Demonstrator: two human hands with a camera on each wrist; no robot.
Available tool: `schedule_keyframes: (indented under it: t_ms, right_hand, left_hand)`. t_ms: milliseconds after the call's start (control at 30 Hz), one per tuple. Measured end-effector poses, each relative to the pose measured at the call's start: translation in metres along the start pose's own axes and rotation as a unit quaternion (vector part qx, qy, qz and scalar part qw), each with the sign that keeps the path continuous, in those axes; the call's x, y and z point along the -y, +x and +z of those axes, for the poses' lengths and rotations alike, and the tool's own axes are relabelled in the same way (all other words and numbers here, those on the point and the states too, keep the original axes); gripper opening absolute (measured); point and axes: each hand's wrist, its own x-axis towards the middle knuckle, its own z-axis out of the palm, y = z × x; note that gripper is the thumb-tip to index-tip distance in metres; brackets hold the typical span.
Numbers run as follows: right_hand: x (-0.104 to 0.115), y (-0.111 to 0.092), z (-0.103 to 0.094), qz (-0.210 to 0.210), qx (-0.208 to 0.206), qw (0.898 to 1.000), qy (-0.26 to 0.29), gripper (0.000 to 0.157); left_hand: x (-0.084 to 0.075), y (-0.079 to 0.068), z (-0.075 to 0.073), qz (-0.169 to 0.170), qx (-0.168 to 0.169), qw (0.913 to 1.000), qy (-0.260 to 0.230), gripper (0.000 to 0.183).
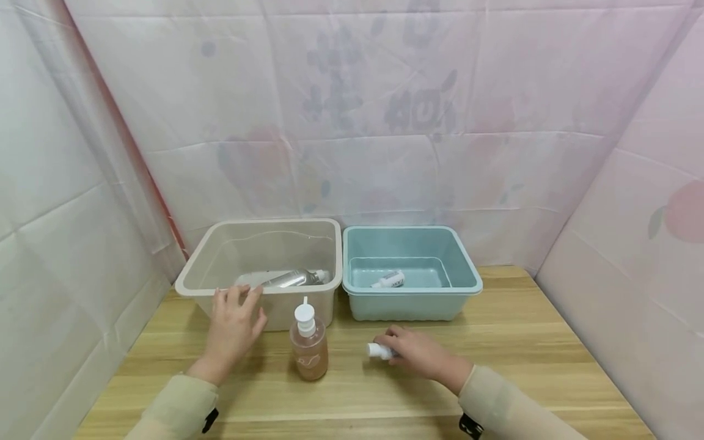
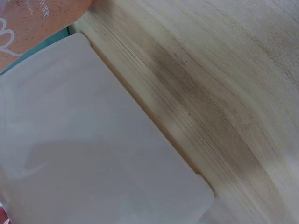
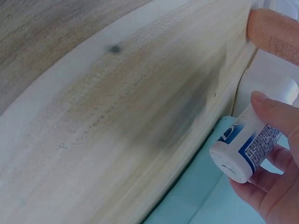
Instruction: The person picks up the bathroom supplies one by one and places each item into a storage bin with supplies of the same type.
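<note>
Sheeting (image 1: 385, 171) with a faint print hangs behind and beside a wood-grain table (image 1: 352, 412). Toward the back stand, side by side, a beige bin (image 1: 280, 311) and, to its right, a smaller teal bin (image 1: 407, 307). The left hand (image 1: 233, 321) rests at the beige bin's front rim, fingers spread and slightly bent; light contact should be enough there, since leaning hard could shift the bin. The right hand (image 1: 418, 351) is in front of the teal bin, thumb against one side and fingers round the other, pinching a blue-lettered white bottle (image 3: 263, 144). Between the hands a pump bottle (image 1: 310, 357) of orange-pink liquid stands upright, just in front of the beige bin; being tall, it looks the easiest thing to knock, so the right hand does best to pass wide of it. A clear bottle (image 1: 291, 279) with a white cap lies in the beige bin, and a small white bottle (image 1: 390, 280) lies in the teal one. The held bottle points its cap left; whether it touches the table cannot be told. Its smooth, round body may twist, so a firm mid-body pinch, without squeezing, should keep it steady.
</note>
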Motion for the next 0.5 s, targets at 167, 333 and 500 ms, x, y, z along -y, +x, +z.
schedule_keyframes:
  t_ms: [167,333,500]
  right_hand:
    - [0.0027,0.0003,-0.0044,-0.006,-0.006,1.0,-0.026,0.042]
    - [0.0028,-0.0012,-0.006,-0.008,-0.013,0.998,-0.059,0.042]
    - [0.0003,-0.0039,-0.0054,-0.022,-0.018,0.995,-0.092,0.041]
  left_hand:
    - [0.0005,0.0019,-0.0013,0.0,-0.003,1.0,-0.002,0.041]
    - [0.0011,0.0022,-0.0016,0.004,-0.005,1.0,-0.002,0.041]
    - [0.0001,0.0011,-0.0016,0.003,-0.003,1.0,0.0,0.041]
